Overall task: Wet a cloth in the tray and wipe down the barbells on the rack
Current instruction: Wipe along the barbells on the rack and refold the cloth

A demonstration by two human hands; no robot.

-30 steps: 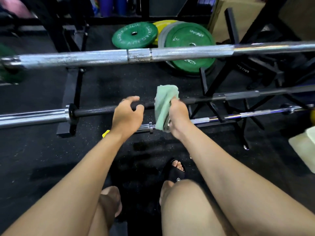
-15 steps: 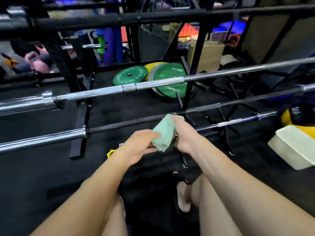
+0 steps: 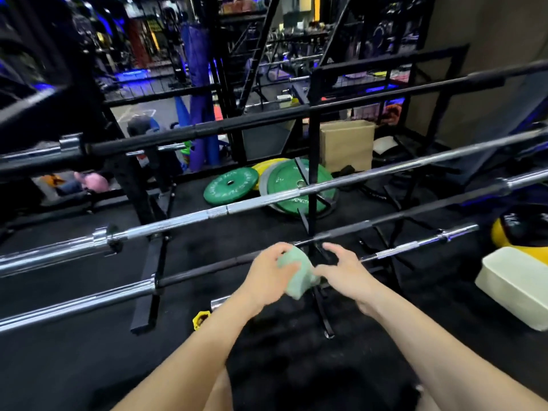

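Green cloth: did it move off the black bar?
Yes. The cloth came down off the black barbell, nearer the camera; the left hand grips it.

The cloth (image 3: 299, 277) has passed from right hand (image 3: 347, 274) to left hand (image 3: 267, 275).

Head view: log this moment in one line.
left hand: grips cloth | right hand: at cloth, grip unclear | black barbell: behind hands
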